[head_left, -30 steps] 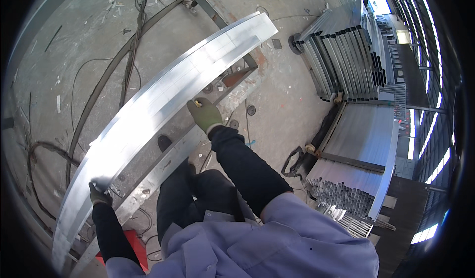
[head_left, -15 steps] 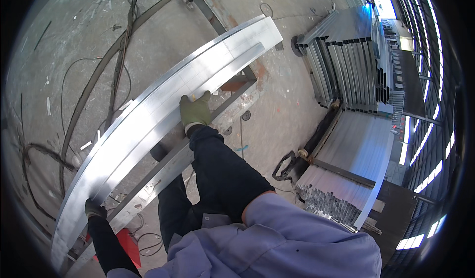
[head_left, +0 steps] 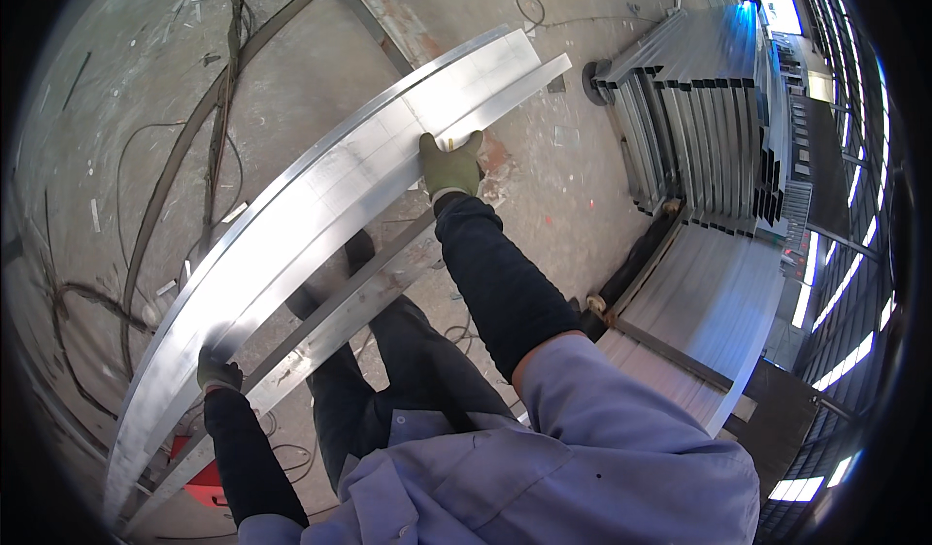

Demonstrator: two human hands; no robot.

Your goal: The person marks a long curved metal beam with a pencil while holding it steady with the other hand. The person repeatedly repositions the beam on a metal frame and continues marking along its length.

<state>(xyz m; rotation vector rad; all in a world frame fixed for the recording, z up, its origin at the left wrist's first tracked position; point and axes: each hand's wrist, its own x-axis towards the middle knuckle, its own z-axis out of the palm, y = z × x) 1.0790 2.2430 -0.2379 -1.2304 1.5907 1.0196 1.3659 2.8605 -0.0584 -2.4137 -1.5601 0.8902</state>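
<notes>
A long, shiny metal panel (head_left: 320,171) runs diagonally from lower left to upper right, looking bowed in the fisheye picture. Along its near side lies a narrower metal strip (head_left: 515,94), whose far end sticks out past the panel's. I cannot tell whether the two are joined. My right hand (head_left: 451,166), in an olive work glove, grips the strip's near edge with thumb and fingers apart over it. Farther down the same edge, my left hand (head_left: 219,370), also gloved, is closed on the strip. Its fingertips are partly hidden.
Beneath the panel runs a steel beam frame (head_left: 335,327), with my legs close by. Thick cables (head_left: 218,108) cross the floor at left. Stacked metal profiles (head_left: 718,147) and a pile of long pale bars (head_left: 694,302) stand at right. A red box (head_left: 206,487) sits at lower left.
Both hands have moved up and to the right. The strip has shifted the same way, so its far end now passes the panel's end. My legs have moved too.
</notes>
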